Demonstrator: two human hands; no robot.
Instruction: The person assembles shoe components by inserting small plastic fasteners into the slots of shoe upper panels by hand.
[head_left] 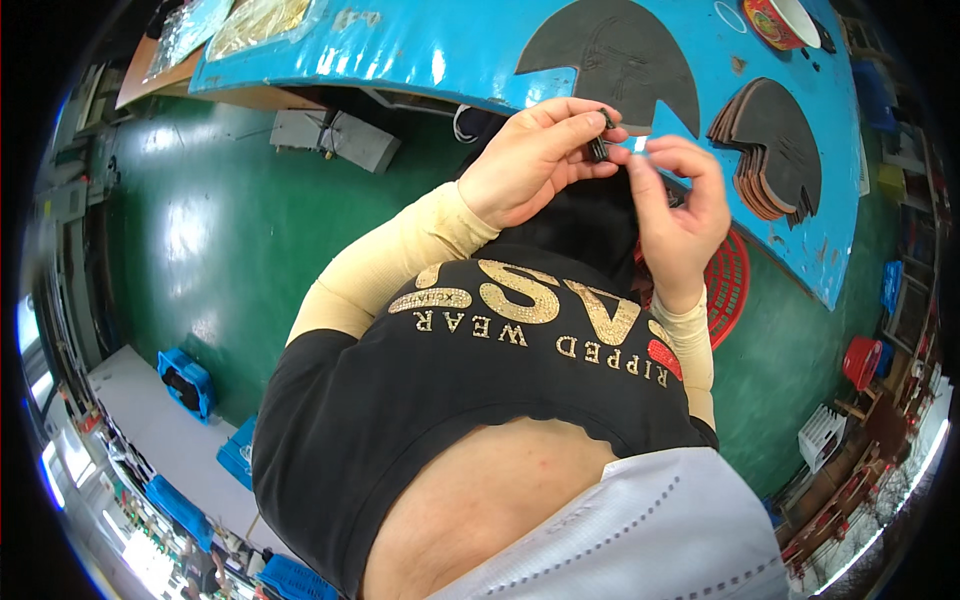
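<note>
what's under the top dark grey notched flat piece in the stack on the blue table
Beneath the top dark grey piece, flat layers with brownish edges show at its left. Their covered faces, and the blue table directly under them, cannot be seen.

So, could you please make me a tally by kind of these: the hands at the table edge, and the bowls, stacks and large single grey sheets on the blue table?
Hands (left hand, right hand): 2
Bowl: 1
Grey stack: 1
Large grey sheet, as visible from above: 1
Total: 5
</note>
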